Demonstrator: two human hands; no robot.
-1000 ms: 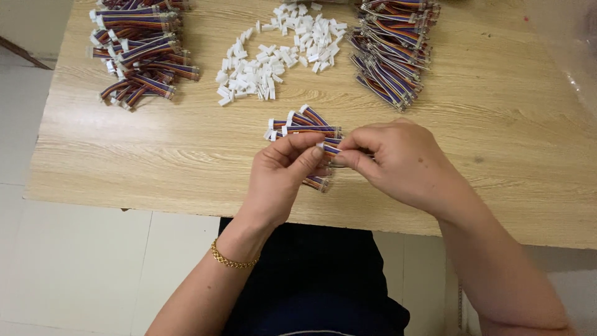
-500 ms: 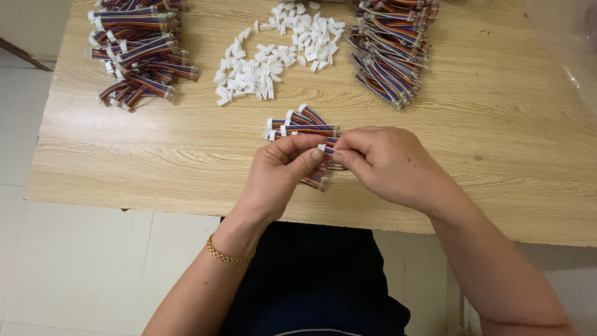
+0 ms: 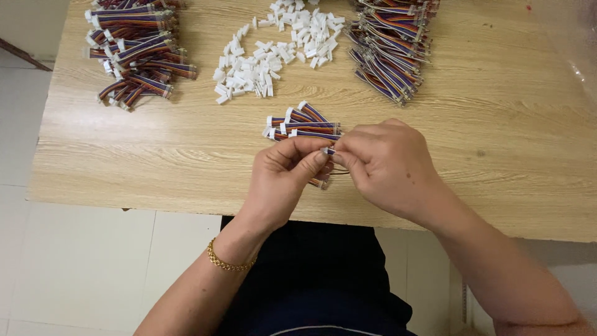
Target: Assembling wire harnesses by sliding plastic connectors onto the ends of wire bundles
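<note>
So both hands meet mid-worktop [image 3: 497, 124]: left hand [image 3: 283, 177] and right hand [image 3: 388, 162] fingers pinched on one ribbon cable [image 3: 324, 151], small finished pile [image 3: 301, 123] just beyond.

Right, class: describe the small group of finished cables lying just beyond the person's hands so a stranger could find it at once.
Start at the wooden table and find the two hands, left hand and right hand, pinched together near its front edge. Just beyond the fingertips lies a small fan of striped cables with white ends. Unlike the big cable heaps at the far left and far right, it holds only a few pieces.
</note>
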